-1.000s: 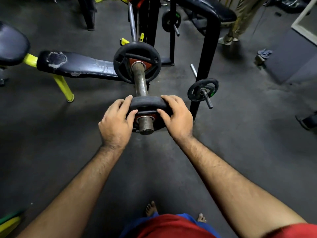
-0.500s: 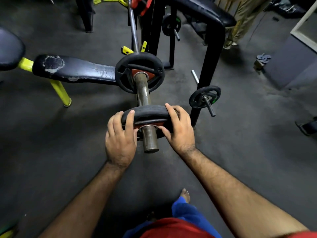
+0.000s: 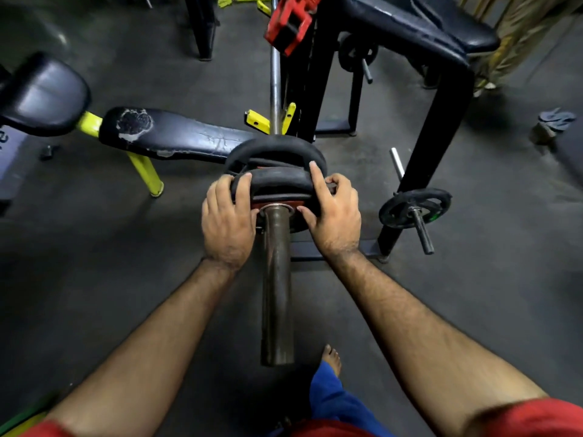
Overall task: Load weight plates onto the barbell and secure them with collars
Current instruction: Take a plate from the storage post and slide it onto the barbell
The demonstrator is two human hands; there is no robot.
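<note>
Fingers [image 3: 244,187] of both hands clasp plate [image 3: 273,181] on barbell sleeve [image 3: 276,279].

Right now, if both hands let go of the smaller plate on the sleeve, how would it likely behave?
The smaller plate is threaded on the barbell sleeve, so it probably stays put rather than drops. It looks dense for its size, needing both the left hand and right hand.

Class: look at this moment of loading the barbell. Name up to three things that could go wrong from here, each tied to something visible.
1. The right hand has fingers curled over the smaller plate next to the larger plate; they could get pinched between them.
2. No collar is on the long bare sleeve, so the plates could slide outward.
3. A bare foot stands just beside the sleeve's end, exposed to a falling plate.
</note>
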